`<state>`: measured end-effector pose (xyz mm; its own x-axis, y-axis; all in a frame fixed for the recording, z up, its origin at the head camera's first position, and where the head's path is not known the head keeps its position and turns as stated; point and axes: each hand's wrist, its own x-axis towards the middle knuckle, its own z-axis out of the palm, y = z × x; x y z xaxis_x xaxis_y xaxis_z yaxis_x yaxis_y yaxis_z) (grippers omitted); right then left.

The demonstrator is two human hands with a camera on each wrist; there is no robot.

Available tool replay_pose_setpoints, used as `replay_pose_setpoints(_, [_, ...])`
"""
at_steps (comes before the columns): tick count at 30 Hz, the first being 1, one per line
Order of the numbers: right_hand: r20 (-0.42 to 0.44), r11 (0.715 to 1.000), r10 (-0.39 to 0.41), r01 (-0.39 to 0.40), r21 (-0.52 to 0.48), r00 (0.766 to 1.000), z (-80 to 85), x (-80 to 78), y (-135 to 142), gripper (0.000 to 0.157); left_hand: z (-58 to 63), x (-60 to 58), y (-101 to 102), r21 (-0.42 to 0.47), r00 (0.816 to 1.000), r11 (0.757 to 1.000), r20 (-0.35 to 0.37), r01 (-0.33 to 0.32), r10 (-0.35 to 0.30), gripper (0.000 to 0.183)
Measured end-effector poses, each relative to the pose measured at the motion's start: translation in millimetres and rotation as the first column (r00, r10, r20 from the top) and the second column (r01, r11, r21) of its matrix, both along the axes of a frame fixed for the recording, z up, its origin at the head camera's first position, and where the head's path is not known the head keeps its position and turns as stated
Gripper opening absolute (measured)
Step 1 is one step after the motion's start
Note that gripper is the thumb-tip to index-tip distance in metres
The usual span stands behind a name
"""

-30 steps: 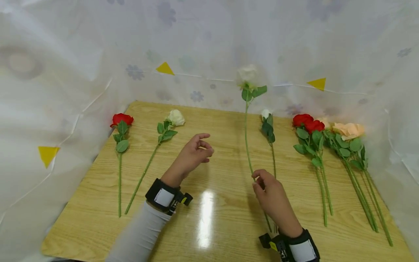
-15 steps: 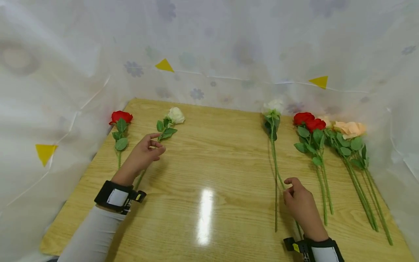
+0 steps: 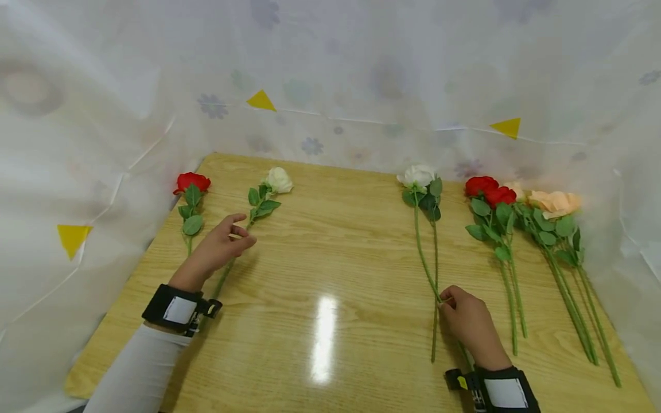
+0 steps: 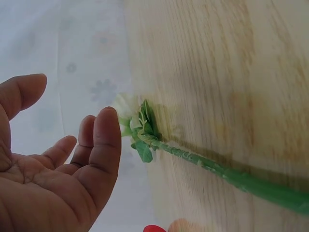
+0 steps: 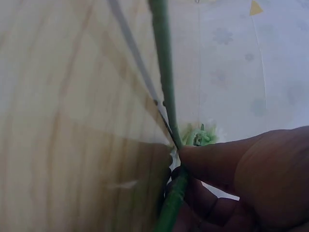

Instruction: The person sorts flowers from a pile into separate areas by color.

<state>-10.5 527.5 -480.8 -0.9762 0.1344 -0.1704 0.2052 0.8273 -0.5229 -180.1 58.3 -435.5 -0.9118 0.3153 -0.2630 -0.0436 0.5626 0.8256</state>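
My right hand (image 3: pixel 470 324) pinches the green stem of a white rose (image 3: pixel 416 176) between thumb and fingers. In the right wrist view the pinched stem (image 5: pixel 165 63) runs up past the thumb. Its bloom lies over the leaves of a second white rose, whose stem (image 3: pixel 434 338) crosses beneath it on the table; that second bloom is hidden. My left hand (image 3: pixel 219 244) hovers over another white rose (image 3: pixel 279 180) at the left, its fingers loosely bent and holding nothing. The left wrist view shows this rose's stem (image 4: pixel 227 174) apart from the fingertips.
A red rose (image 3: pixel 192 182) lies at the far left of the wooden table (image 3: pixel 330 246). On the right are two red roses (image 3: pixel 481 186) and several peach roses (image 3: pixel 556 203), stems toward me. A patterned pale curtain (image 3: pixel 361 69) with yellow pennants stands around the table.
My right hand has lowered the white rose onto the other one, moving right, then slightly left. The left hand has swung left from mid-table to above the left white rose.
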Motion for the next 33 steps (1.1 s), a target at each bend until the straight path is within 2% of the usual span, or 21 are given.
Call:
replay_pose_setpoints(2, [0.004, 1.000, 0.006, -0.006, 0.007, 1.000, 0.0, 0.2, 0, 0.015, -1.1, -0.7, 2, -0.120, 0.998, 0.993, -0.057, 0.023, -0.030, 0.068])
replay_pose_setpoints(3, [0.007, 1.000, 0.008, -0.008, 0.011, 1.000, -0.2, 0.3, 1, 0.016, -2.4, -1.6, 3, -0.192, 0.995, 0.981, -0.089, 0.024, -0.042, 0.065])
replay_pose_setpoints(6, [0.015, 1.000, 0.007, -0.007, 0.020, 1.000, -1.0, 1.0, 3, 0.017, -8.3, -5.7, 7, -0.378, 0.980, 0.926, -0.178, 0.013, -0.086, 0.057])
replay_pose_setpoints(10, [0.020, 1.000, 0.008, -0.008, 0.022, 1.000, -0.4, -0.7, 5, 0.023, -14.2, -12.9, 8, -0.493, 0.973, 0.869, -0.214, -0.030, -0.088, 0.050])
replay_pose_setpoints(15, [0.078, 1.000, -0.005, 0.007, -0.024, 0.997, 5.4, -2.6, 5, 0.037, -14.4, -25.4, 9, -0.553, 0.976, 0.832, -0.202, -0.044, -0.083, 0.030])
replay_pose_setpoints(21, [0.152, 0.999, -0.022, 0.029, -0.045, 0.988, 8.4, 2.2, 6, 0.041, -15.2, -41.6, 19, -0.582, 0.973, 0.812, -0.163, 0.038, -0.162, 0.003])
replay_pose_setpoints(27, [0.146, 0.998, -0.018, 0.026, -0.053, 0.989, 6.4, 1.9, 9, 0.043, -15.0, -49.1, 24, -0.608, 0.974, 0.791, -0.129, 0.069, -0.184, 0.011])
replay_pose_setpoints(30, [0.135, 0.998, -0.012, 0.020, -0.061, 0.991, 6.6, 0.9, 10, 0.045, -15.9, -50.3, 23, -0.610, 0.979, 0.789, -0.110, 0.068, -0.169, 0.018])
replay_pose_setpoints(33, [0.131, 0.998, -0.011, 0.020, -0.067, 0.991, 8.4, 1.0, 12, 0.047, -16.8, -50.9, 24, -0.594, 0.980, 0.801, -0.107, 0.071, -0.166, 0.037])
